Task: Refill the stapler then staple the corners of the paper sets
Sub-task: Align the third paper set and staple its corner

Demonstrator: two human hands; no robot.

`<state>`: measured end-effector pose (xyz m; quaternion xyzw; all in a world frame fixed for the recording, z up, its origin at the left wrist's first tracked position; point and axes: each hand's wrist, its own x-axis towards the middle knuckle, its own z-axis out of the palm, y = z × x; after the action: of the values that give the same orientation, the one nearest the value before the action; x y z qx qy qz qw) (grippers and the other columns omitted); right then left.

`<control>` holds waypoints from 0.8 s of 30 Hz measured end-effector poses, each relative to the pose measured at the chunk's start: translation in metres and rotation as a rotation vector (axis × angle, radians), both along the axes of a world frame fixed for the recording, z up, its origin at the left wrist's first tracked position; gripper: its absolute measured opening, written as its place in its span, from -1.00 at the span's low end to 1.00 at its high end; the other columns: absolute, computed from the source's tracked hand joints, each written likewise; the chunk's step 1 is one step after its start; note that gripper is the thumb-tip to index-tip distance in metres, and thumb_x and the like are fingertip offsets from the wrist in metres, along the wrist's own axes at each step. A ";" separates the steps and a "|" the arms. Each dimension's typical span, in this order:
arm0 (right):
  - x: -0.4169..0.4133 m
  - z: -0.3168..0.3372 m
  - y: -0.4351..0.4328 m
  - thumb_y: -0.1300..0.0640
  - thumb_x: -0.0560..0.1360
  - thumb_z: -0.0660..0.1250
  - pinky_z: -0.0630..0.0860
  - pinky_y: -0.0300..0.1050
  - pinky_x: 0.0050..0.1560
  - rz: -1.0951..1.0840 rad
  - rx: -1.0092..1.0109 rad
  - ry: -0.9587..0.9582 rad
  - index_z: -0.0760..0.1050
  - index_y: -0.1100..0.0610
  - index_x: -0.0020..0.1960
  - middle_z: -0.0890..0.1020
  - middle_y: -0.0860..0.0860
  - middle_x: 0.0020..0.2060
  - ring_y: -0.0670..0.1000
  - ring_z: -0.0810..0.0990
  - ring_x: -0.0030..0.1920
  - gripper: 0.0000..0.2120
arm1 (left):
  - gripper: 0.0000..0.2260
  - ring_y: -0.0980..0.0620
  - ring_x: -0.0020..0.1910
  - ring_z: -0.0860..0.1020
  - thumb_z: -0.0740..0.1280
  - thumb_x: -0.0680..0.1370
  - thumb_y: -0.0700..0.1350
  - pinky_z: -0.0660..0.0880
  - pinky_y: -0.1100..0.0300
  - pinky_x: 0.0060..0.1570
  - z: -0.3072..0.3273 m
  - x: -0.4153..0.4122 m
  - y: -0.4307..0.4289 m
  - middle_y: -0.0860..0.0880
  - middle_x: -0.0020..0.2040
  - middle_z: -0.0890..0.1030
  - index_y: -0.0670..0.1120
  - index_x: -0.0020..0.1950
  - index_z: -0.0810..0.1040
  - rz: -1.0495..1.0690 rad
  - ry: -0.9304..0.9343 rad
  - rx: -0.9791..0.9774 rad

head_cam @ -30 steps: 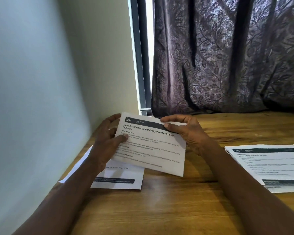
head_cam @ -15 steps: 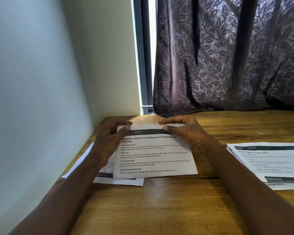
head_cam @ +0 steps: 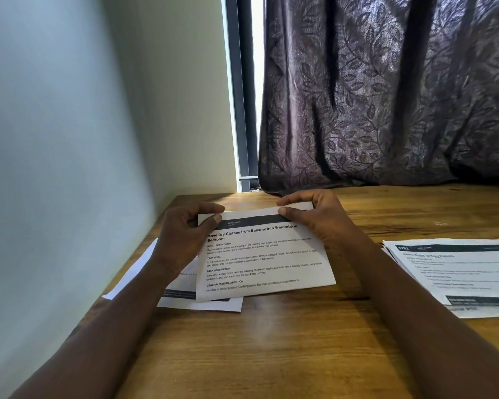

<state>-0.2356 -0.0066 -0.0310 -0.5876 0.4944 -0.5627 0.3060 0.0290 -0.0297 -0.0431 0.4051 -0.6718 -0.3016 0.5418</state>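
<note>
Both hands pinch the paper set (head_cam: 260, 254) by its top edge. The left hand (head_cam: 182, 240) has the top-left corner, thumb on the printed face and curled fingers behind. The right hand (head_cam: 320, 223) grips near the top-right corner the same way, thumb on the dark header band and forefinger over the edge. From the thumbs the set slopes down toward the person; whether its bottom edge touches the table (head_cam: 271, 355) cannot be told.

There are two hands and three lots of paper: the held set, loose sheets (head_cam: 202, 302) lying under the left wrist and partly covered by the set, and a stack (head_cam: 458, 272) well right of the right hand. Sheets per lot cannot be counted.

The table is brown wood. A pale wall (head_cam: 69, 139) stands to the left, and a dark leaf-patterned curtain (head_cam: 386, 96) hangs beyond the fingers. A bright window strip (head_cam: 257, 82) shows between them.
</note>
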 end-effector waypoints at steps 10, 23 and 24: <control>0.003 -0.001 0.000 0.17 0.46 0.52 0.57 0.07 0.22 -0.113 -0.034 0.147 0.73 0.02 -0.05 0.73 -0.09 -0.04 -0.03 0.66 0.07 -0.91 | -0.82 0.00 -0.12 0.75 0.50 0.53 -0.20 0.70 -0.12 -0.04 -0.006 0.002 -0.006 0.08 -0.07 0.77 0.11 -0.05 0.74 0.038 -0.046 -0.054; 0.042 -0.036 0.057 -0.15 0.63 0.21 0.12 -0.24 0.44 0.010 -0.029 0.881 0.36 0.00 0.50 0.31 -0.10 0.52 -0.11 0.21 0.53 -0.51 | -0.88 0.28 -0.09 0.64 0.53 0.52 -0.10 0.46 0.46 -0.07 -0.013 -0.024 -0.006 0.18 -0.02 0.73 0.07 0.03 0.76 0.044 -0.373 -0.154; 0.042 -0.039 0.058 -0.17 0.64 0.17 0.09 -0.24 0.47 0.040 0.035 0.878 0.30 0.02 0.55 0.25 -0.10 0.56 -0.11 0.15 0.56 -0.47 | -0.88 0.25 -0.06 0.64 0.53 0.52 -0.10 0.47 0.40 -0.03 -0.013 -0.024 -0.003 0.17 -0.02 0.73 0.06 0.03 0.76 0.037 -0.392 -0.156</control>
<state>-0.1940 0.0516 -0.0695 -0.7753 0.5754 -0.2453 0.0876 0.0047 -0.0328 -0.0561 0.4252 -0.7780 -0.1543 0.4361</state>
